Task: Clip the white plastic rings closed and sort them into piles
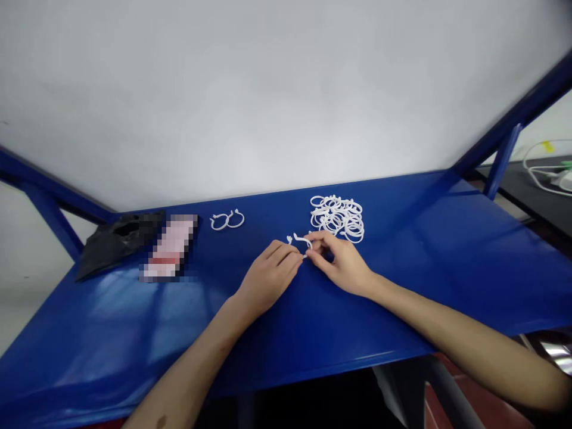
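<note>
A white plastic curtain ring [304,239], open with knobbed ends, is held low over the blue table [339,333] between my two hands. My right hand [340,262] pinches its right side between thumb and fingers. My left hand [274,274] closes at the left part, with its fingertips partly hidden behind the knuckles. Just beyond my right hand lies a pile of similar white rings [337,215]. To the left, two more rings [227,220] rest side by side, touching or overlapping.
On the left of the table lie a black plastic bag [111,244] and a blurred pink-and-white flat object [172,244]. A pale wall panel [268,107] rises behind the table, with blue frame bars [503,161] at both sides. White cables [545,176] lie on a dark surface at far right.
</note>
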{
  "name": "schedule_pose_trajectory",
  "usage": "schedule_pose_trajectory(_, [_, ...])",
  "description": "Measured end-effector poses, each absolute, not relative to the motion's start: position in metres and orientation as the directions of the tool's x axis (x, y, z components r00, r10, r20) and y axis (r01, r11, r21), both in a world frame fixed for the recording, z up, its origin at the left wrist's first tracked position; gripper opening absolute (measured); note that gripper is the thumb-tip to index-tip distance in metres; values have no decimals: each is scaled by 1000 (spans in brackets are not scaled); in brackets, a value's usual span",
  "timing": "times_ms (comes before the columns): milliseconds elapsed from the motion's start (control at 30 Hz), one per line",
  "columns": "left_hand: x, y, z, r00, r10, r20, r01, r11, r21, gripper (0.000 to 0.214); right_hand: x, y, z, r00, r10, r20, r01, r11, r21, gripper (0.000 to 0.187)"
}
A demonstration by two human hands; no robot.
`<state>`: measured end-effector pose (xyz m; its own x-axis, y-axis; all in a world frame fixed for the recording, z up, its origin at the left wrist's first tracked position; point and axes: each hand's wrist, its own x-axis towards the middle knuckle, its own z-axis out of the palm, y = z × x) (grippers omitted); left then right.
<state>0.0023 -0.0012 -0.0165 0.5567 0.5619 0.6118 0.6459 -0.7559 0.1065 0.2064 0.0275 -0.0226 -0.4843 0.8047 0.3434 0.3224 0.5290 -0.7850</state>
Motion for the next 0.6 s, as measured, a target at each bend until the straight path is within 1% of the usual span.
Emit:
schedule_pose_trajectory(67, [4,-3,-18,463,606,646,649,-728,218,9,207,28,-24,-460,807,370,304,534,-789,28])
schedule_pose_trajectory(133, [6,-4,-19,262,717,646,663,-621,419,4,209,29,-22,-445,806,390,304,546,-781,30])
schedule_pose_trajectory(167, [6,-4,-20,148,789,597,650,-533,542,2,209,28,-21,-446,803,396,305,552,-776,29])
schedule_pose_trajectory(200, [7,-4,-20,54,860,508,614,-429,662,6,209,28,-19,-452,797,400,305,560,-771,29])
schedule_pose_trajectory(233, [7,-3,-20,-5,919,393,562,-323,762,11,209,27,-18,-462,790,402,303,567,-766,29])
schedule_pose_trajectory(267, [6,-2,-20,-21,960,278,504,-230,833,16,209,27,-17,-474,783,404,300,574,-762,29])
schedule_pose_trajectory(300, [6,-1,-20,-3,982,187,450,-165,878,19,209,26,-16,-486,773,407,295,584,-757,30])
schedule_pose_trajectory(333, [5,-1,-19,28,991,128,408,-128,904,22,209,25,-16,-501,761,412,288,596,-750,30])
schedule_pose_trajectory(400, [4,1,-18,69,994,90,364,-109,925,24,208,25,-17,-527,738,421,274,616,-738,30])
schedule_pose_trajectory(500, [4,0,-16,86,991,104,377,-129,917,21,208,24,-19,-549,720,424,261,630,-732,28])
schedule_pose_trajectory(600, [4,-1,-18,107,983,146,453,-179,873,20,208,23,-19,-569,701,430,270,653,-708,26])
